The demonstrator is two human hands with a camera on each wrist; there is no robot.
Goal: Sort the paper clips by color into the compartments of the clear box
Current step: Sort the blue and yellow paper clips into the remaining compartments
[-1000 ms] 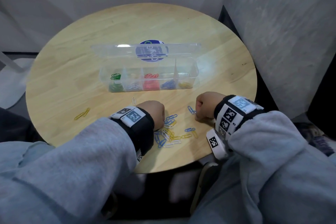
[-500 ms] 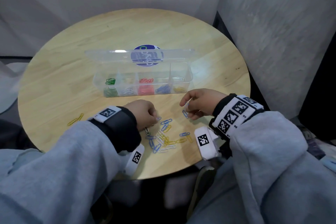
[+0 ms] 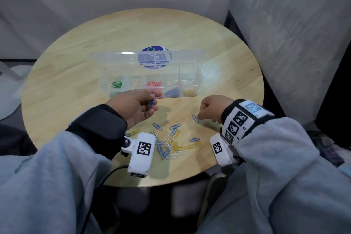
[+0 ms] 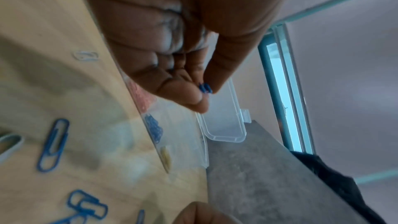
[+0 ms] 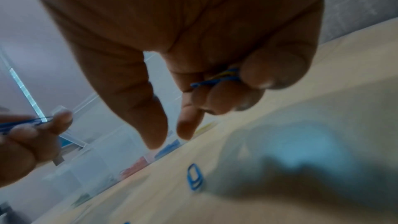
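The clear box (image 3: 199, 81) stands open mid-table, its lid (image 3: 114, 56) tipped back. Its compartments hold green (image 3: 116, 84), red (image 3: 154, 83), blue (image 3: 171, 92) and yellow (image 3: 189, 92) clips. My left hand (image 3: 152, 103) hovers just before the box's front wall and pinches blue paper clips (image 4: 205, 88) between thumb and forefinger. My right hand (image 3: 199, 118) is low over the table. Its curled fingers hold blue and yellow clips (image 5: 224, 77), while thumb and forefinger point down beside a loose blue clip (image 3: 195, 118). A mixed pile of clips (image 3: 172, 143) lies between my wrists.
The round wooden table (image 3: 76, 53) ends close to my body, its near edge (image 3: 171, 182) under my forearms. A grey wall (image 3: 294, 43) rises right of the table. A blue round sticker (image 3: 154, 57) shows through the lid. White cameras (image 3: 141, 155) hang under both wrists.
My left hand has lifted from the pile toward the box with blue clips pinched. My right hand rose briefly, then came down again beside the loose blue clip.
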